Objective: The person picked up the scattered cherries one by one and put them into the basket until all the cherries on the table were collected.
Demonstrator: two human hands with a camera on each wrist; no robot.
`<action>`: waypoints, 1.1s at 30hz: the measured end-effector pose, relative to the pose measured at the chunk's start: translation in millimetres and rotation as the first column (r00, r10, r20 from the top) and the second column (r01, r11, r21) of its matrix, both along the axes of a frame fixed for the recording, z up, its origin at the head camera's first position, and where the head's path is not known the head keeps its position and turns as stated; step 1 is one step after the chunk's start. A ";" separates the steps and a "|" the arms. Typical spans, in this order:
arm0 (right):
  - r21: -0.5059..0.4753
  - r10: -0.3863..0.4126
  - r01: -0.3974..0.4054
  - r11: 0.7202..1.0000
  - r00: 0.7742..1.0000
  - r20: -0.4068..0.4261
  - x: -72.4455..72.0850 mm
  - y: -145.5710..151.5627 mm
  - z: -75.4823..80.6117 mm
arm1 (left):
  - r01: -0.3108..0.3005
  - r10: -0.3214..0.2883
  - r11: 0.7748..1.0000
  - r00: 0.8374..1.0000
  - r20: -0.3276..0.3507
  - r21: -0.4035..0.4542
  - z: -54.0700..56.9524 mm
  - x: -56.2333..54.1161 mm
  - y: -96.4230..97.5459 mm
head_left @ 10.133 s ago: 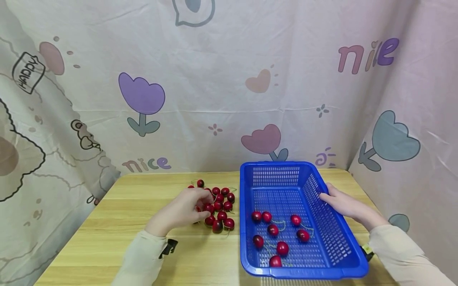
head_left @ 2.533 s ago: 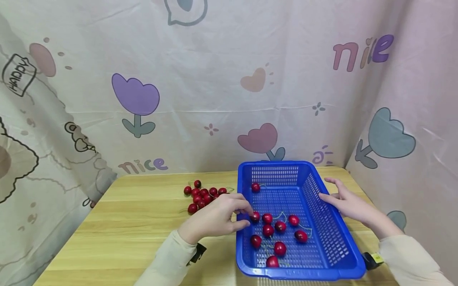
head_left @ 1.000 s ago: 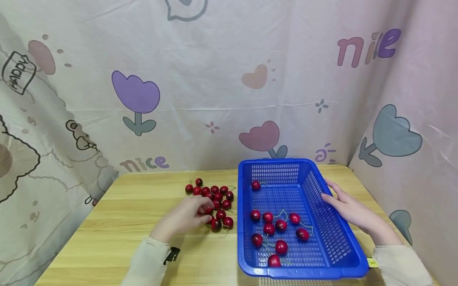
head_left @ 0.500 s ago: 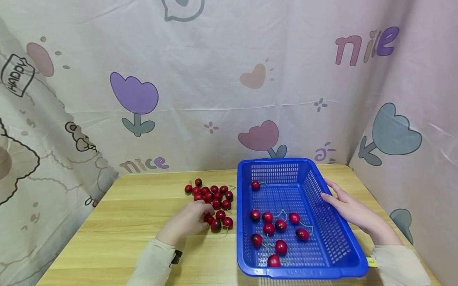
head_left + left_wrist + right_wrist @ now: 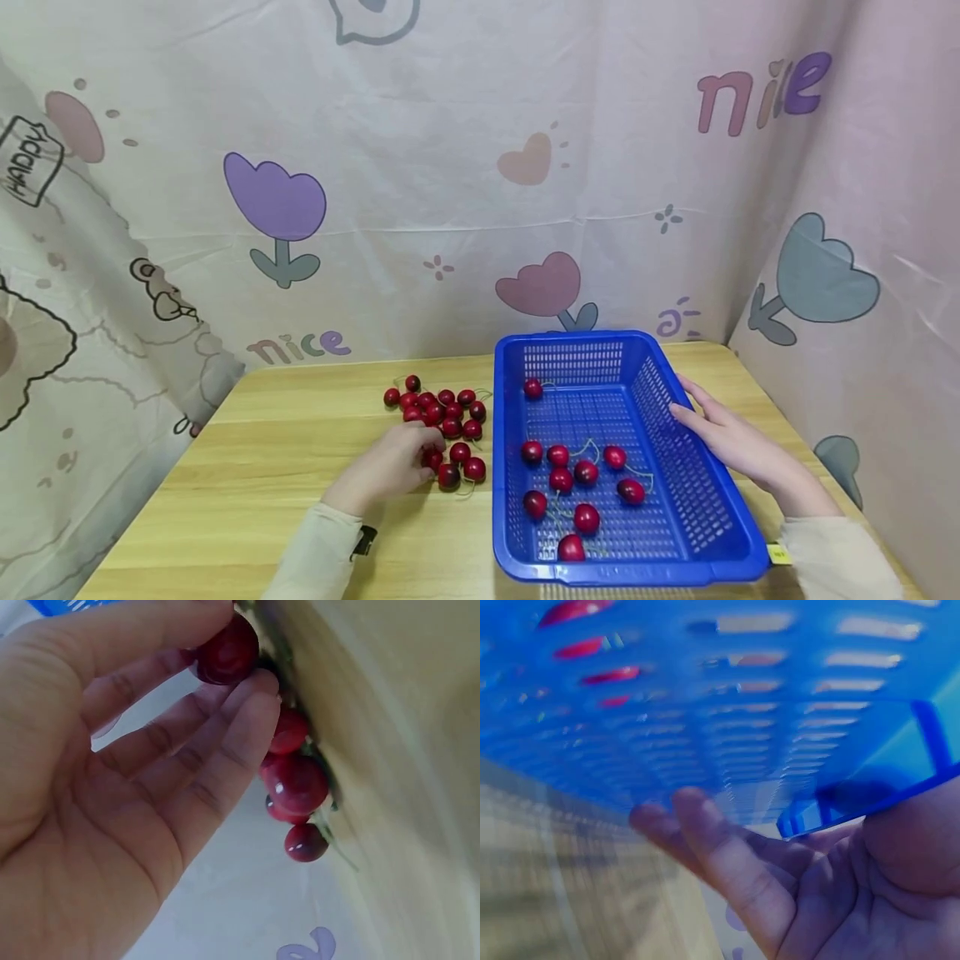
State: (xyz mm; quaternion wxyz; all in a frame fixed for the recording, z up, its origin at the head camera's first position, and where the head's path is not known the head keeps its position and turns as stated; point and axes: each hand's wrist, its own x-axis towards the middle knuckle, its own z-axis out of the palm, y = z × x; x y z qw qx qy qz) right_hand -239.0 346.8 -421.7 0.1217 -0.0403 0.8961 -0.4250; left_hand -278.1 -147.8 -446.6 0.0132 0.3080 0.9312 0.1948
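Observation:
My left hand (image 5: 390, 471) is low over the front left of a loose pile of dark red cherries (image 5: 434, 413). In the left wrist view its thumb and fingers pinch one cherry (image 5: 231, 649), and more of the pile shows past the fingertips. A blue plastic basket (image 5: 630, 573) stands right of the pile, with several stemmed cherries (image 5: 587, 518) scattered on its mesh floor. My right hand (image 5: 731, 437) grips the basket's right rim, thumb over the edge. In the right wrist view its fingers (image 5: 739, 874) lie beneath the rim, beside the slotted outer wall.
Everything stands on a light wooden table (image 5: 262, 450). A patterned cloth (image 5: 420, 183) hangs behind it and along both sides. The basket reaches close to the table's back edge.
My left hand came back from the basket to the pile and shifted slightly toward the pile's front. The basket holds more cherries than ten seconds ago. My right hand stays at the rim.

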 end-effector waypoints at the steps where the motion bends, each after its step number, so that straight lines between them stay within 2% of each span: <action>1: -0.001 0.000 0.000 1.000 1.000 -0.004 0.5 -0.2 -0.3 | -0.003 0.003 1.000 1.000 0.007 0.008 1.6 -0.2 -0.7; 3: -0.004 0.003 -0.003 1.000 1.000 -0.011 1.4 -0.5 -0.8 | -0.001 0.001 1.000 1.000 0.006 0.030 6.6 -0.1 -1.8; 6: -0.006 0.010 -0.010 1.000 1.000 -0.012 0.9 -1.9 -0.5 | 0.009 -0.006 0.998 0.999 -0.039 0.066 18.5 2.9 -1.3; 9: -0.027 0.004 -0.005 1.000 1.000 -0.004 2.0 -1.5 -1.0 | 0.046 -0.034 0.995 0.992 -0.125 0.091 35.7 6.3 6.7; 12: -0.074 -0.010 0.011 0.997 1.000 0.008 3.3 0.1 -1.3 | 0.083 -0.066 0.992 0.983 -0.171 0.097 55.5 9.5 21.1; 16: -0.087 -0.011 0.012 0.996 1.000 0.010 2.8 0.7 -0.8 | 0.147 -0.129 0.985 0.976 -0.173 0.095 77.5 12.4 43.6; 19: -0.069 -0.002 0.002 0.998 1.000 0.000 1.3 0.1 0.0 | 0.203 -0.185 0.974 0.970 -0.157 0.104 88.2 12.0 62.2; 22: -0.062 -0.002 0.002 0.998 1.000 -0.004 0.7 -0.2 0.0 | 0.227 -0.214 0.970 0.967 -0.136 0.090 93.9 8.8 81.9; 25: -0.050 0.000 0.000 0.999 1.000 -0.008 0.8 -0.5 0.0 | 0.234 -0.226 0.971 0.966 -0.126 0.051 94.6 2.9 100.1; 29: -0.043 0.001 -0.001 0.999 1.000 -0.011 0.7 -1.0 0.3 | 0.245 -0.244 0.969 0.962 -0.124 -0.011 89.9 -7.6 119.1; 33: -0.070 -0.001 0.001 0.998 1.000 -0.005 0.4 -1.0 0.3 | 0.257 -0.261 0.965 0.962 -0.078 -0.050 83.5 -15.1 131.7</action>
